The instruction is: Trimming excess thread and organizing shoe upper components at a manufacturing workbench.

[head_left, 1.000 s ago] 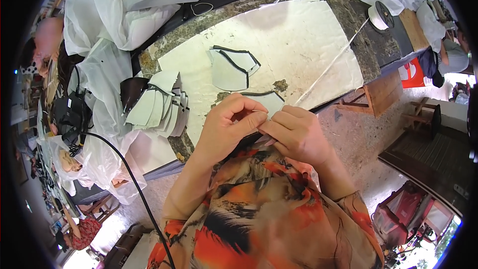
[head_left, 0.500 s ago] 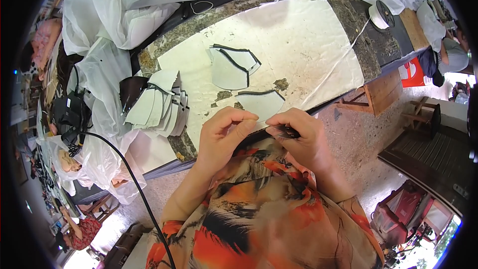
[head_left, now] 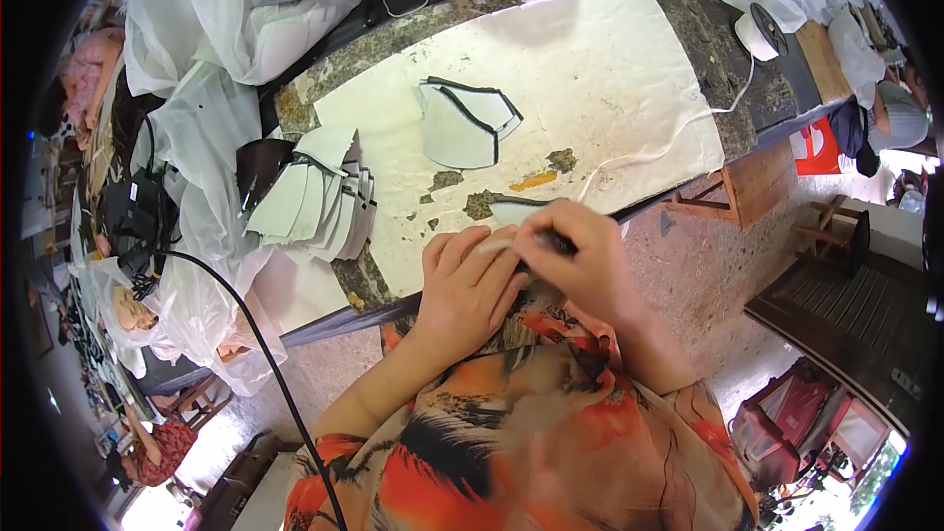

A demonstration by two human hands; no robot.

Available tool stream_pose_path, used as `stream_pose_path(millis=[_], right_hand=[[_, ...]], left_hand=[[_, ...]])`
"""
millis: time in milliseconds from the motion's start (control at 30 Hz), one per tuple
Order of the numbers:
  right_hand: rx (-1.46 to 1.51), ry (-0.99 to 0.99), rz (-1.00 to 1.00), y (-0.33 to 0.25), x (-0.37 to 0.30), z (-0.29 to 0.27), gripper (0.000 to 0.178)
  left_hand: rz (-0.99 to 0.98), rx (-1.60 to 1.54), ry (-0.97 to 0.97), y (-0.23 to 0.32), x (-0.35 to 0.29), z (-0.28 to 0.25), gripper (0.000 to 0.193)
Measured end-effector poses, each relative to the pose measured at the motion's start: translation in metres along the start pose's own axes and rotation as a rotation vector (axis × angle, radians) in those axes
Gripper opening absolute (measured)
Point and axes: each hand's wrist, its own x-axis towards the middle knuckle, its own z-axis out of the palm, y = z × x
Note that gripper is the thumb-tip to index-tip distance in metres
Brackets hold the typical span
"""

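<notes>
Both hands (head_left: 526,270) pinched on a white fabric piece (head_left: 511,208), stacked cut pieces (head_left: 315,202) and tape spool (head_left: 759,31) nearby.

Both hands sit close together at the near edge of the counter (head_left: 678,20), the left hand (head_left: 462,285) touching the right hand (head_left: 580,261). Ahead of them the pale sheet (head_left: 610,69) lies mostly bare, broken only by two cut pieces with dark edging (head_left: 462,123) mid-sheet. To the left a fanned stack of cut pieces (head_left: 310,202) blocks the way. A white cord (head_left: 678,138) crosses the sheet's right side toward a tape roll (head_left: 757,34). White plastic (head_left: 226,10) crowds the far-left edge.
</notes>
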Motion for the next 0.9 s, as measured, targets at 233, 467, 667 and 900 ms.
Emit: stream_pose_path(millis=[233, 467, 667, 900], right_hand=[[-0.185, 0.105, -0.084, 0.014, 0.023, 0.009, 0.017], [-0.264, 0.125, -0.102, 0.014, 0.022, 0.015, 0.016], [-0.287, 0.15, -0.091, 0.013, 0.023, 0.017, 0.016], [-0.328, 0.134, -0.091, 0.016, 0.022, 0.018, 0.021]], left_hand=[[-0.031, 0.03, 0.026, 0.004, 0.004, -0.002, 0.037], [-0.024, 0.018, 0.017, 0.002, 0.006, -0.004, 0.036], [-0.05, 0.012, 0.042, 0.002, 0.006, -0.004, 0.034], [-0.07, 0.093, -0.078, -0.004, 0.007, -0.007, 0.033]])
